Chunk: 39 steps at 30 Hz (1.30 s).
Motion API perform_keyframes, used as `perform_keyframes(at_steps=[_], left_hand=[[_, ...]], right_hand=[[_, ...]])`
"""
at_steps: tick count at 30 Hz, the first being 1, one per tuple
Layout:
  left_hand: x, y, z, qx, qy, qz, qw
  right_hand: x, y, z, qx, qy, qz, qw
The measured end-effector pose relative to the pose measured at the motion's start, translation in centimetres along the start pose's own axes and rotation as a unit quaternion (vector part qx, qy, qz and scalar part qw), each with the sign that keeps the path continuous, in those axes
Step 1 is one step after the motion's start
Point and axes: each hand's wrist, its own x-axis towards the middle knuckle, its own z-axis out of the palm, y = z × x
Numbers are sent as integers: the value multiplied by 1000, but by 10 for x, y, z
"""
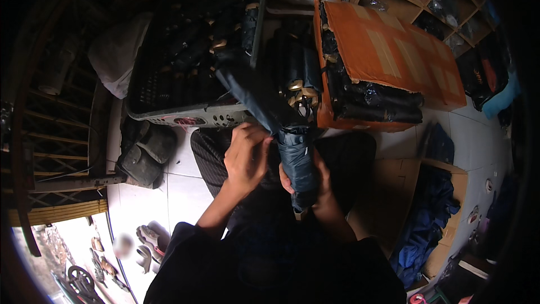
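Note:
In front of my lap I hold a folded dark blue umbrella (298,163), its light-coloured handle end pointing down toward me. My right hand (322,175) is closed round its lower part, with the thumb side and fingers showing on both sides. From its top a long dark fabric piece (250,93) slants up and to the left; whether it is a cover or part of the canopy I cannot tell. My left hand (247,155) is closed, fingers curled and pinched at that fabric's lower edge. What lies between its fingertips is hidden.
Ahead on the left, a dark plastic basket (208,117) holds many folded umbrellas. Beside it stands an orange cardboard box (394,50) with more umbrellas. An opened carton (450,231) with blue fabric (427,225) is at my right. Dark bags (143,155) and footwear (151,242) are at left.

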Motion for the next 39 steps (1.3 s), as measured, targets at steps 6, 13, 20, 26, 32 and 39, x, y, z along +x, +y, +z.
perform_keyframes(at_steps=[6,13,20,26,32,39], left_hand=[[-9,4,2,-147,-14,-132,980],[-2,-7,-1,-113,-19,-44,992],[26,-6,-21,-5,-117,-54,992],[9,-6,-8,35,-32,-54,997],[-12,13,2,-128,47,-109,985],[-12,9,-14,-414,35,-363,834]], right_hand=[[7,-5,15,-152,-3,-50,987],[4,0,1,-86,-38,-11,996],[5,-6,0,-148,-41,-13,988],[5,-1,-3,-137,-55,-19,989],[6,-4,7,-182,12,-35,983],[2,-15,1,-416,41,-115,901]])
